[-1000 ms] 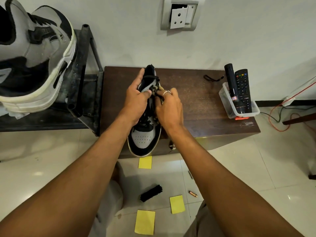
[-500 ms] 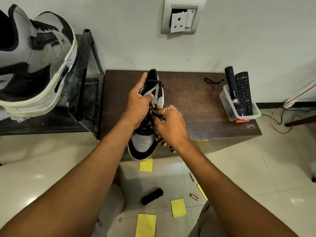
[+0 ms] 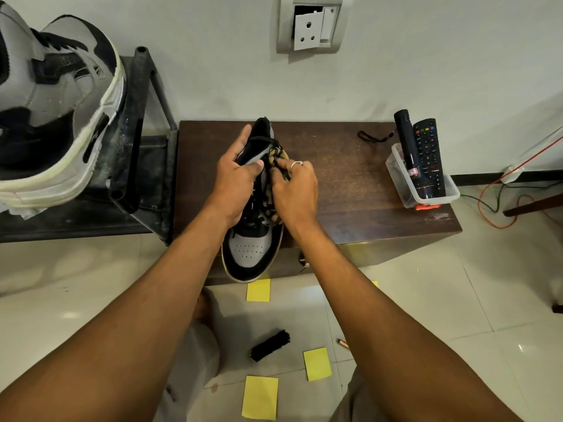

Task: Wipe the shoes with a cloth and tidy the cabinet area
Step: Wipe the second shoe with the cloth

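**Layout at the cabinet**

Cabinet (image 3: 350,184) stands centre, back against the wall. Shoe (image 3: 249,248) is over its front edge, toe toward the person. Left hand (image 3: 234,184) grips the shoe's left side. Right hand (image 3: 295,190) is on its right side, with the cloth (image 3: 275,156) between fingers and shoe.

Container (image 3: 426,190) sits at the cabinet's right end and holds a flashlight (image 3: 406,141), with a remote (image 3: 428,153) right of it. Rack (image 3: 143,147) stands just left of the cabinet, with a second shoe (image 3: 61,117) on it. Wall socket (image 3: 310,24) is above the cabinet.

On the floor in front lies a brush (image 3: 269,345), with paper notes (image 3: 316,363) around it.

shoe (image 3: 249,254) — grey, black | cloth (image 3: 275,155) — yellow-black patterned | cabinet (image 3: 350,190) dark brown | notes (image 3: 258,290) yellow
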`<action>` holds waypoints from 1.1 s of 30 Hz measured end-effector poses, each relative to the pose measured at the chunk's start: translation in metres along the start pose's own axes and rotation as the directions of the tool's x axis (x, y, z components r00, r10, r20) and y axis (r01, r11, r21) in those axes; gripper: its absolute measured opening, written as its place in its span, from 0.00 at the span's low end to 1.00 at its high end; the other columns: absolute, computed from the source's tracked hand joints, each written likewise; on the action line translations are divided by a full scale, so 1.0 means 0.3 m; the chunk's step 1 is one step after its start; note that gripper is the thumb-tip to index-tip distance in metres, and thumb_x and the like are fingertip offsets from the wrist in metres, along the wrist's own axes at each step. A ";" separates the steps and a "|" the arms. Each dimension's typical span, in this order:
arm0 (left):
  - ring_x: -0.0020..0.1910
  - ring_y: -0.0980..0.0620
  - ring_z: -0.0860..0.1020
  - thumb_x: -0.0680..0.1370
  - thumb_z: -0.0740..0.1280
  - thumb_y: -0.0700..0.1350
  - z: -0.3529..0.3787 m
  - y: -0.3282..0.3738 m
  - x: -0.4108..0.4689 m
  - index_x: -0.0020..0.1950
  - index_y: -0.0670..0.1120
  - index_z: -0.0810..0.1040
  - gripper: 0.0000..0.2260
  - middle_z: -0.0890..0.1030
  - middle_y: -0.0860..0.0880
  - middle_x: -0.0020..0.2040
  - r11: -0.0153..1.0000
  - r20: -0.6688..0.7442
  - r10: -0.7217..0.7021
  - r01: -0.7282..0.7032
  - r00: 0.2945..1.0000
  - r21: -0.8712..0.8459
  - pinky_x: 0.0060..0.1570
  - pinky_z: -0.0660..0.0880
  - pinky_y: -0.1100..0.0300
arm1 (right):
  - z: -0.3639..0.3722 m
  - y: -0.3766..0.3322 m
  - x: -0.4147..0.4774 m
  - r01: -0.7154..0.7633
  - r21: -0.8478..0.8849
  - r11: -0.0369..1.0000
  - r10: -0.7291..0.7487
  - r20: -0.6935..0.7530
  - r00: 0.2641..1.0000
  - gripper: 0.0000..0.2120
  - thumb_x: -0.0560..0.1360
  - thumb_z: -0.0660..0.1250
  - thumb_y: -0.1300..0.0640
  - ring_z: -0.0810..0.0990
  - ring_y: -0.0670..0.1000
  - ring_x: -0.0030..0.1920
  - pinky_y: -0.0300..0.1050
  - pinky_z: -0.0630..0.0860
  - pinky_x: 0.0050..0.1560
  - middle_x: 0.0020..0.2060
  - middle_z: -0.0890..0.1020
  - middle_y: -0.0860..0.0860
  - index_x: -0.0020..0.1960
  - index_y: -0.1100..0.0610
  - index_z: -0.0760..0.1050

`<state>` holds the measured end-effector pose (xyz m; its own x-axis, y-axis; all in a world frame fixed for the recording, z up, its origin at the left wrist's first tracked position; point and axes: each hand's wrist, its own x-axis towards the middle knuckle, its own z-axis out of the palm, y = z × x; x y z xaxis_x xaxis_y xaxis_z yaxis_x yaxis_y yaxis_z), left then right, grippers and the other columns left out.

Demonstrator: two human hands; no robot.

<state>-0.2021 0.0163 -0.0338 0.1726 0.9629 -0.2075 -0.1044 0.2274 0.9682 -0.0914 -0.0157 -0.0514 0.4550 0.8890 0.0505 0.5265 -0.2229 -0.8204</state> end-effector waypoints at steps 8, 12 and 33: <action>0.59 0.62 0.81 0.81 0.62 0.29 0.005 0.000 0.000 0.80 0.49 0.64 0.30 0.80 0.54 0.63 1.000 -0.039 0.025 -0.024 0.999 0.019 0.57 0.77 0.65 | -0.156 0.042 -0.080 0.112 -0.193 0.975 0.005 0.519 0.855 0.13 0.80 0.69 0.55 0.83 0.43 0.52 0.28 0.73 0.47 0.56 0.86 0.47 0.63 0.51 0.83; 0.56 0.65 0.81 0.81 0.63 0.30 0.011 0.013 0.005 0.79 0.50 0.65 0.29 0.80 0.57 0.61 0.998 -0.033 0.028 -0.026 0.999 0.053 0.54 0.77 0.66 | -0.216 0.030 -0.097 0.051 -0.173 0.984 0.066 0.608 0.791 0.12 0.79 0.70 0.57 0.85 0.44 0.51 0.25 0.75 0.43 0.53 0.87 0.47 0.62 0.51 0.83; 0.62 0.61 0.79 0.80 0.63 0.30 0.019 0.012 0.005 0.78 0.50 0.68 0.28 0.77 0.49 0.69 0.992 -0.053 0.083 -0.077 0.995 0.103 0.63 0.76 0.62 | -0.190 0.064 -0.202 0.043 -0.113 0.993 0.008 0.421 0.907 0.15 0.81 0.69 0.55 0.81 0.47 0.60 0.41 0.77 0.64 0.61 0.82 0.50 0.66 0.54 0.81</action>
<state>-0.1966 0.0179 -0.0298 0.1110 0.9848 -0.1339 -0.0157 0.1364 0.9905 -0.0681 -0.0967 -0.0377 0.1145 0.9729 -0.2010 0.6233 -0.2278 -0.7480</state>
